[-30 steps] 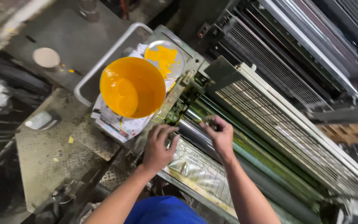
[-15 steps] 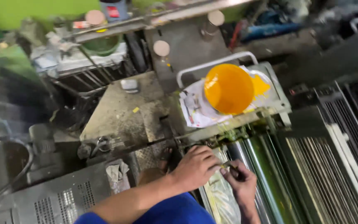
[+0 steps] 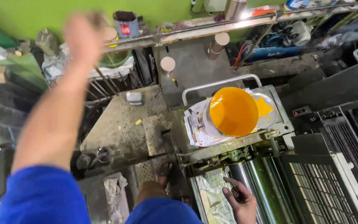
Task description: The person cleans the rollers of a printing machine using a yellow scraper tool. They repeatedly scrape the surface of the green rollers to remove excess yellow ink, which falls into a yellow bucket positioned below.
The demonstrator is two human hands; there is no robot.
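My left hand is raised high toward the cluttered shelf at the back left. It is blurred, so I cannot make out its fingers or anything in them. Low in the view, my right hand grips a thin dark tool over the shiny rollers of a printing machine. An open can of yellow ink stands on printed paper on the machine's tray, just above the rollers. Its yellow-smeared lid lies to its right.
A dark can and metal cylinders stand on the shelf and ledge at the back. A grimy metal platform with a small white block lies left of the tray. A ribbed machine guard fills the lower right.
My left hand has left the rollers and swung up toward the back-left shelf. My right hand stays at the rollers with the tool. The view has tilted up and left.
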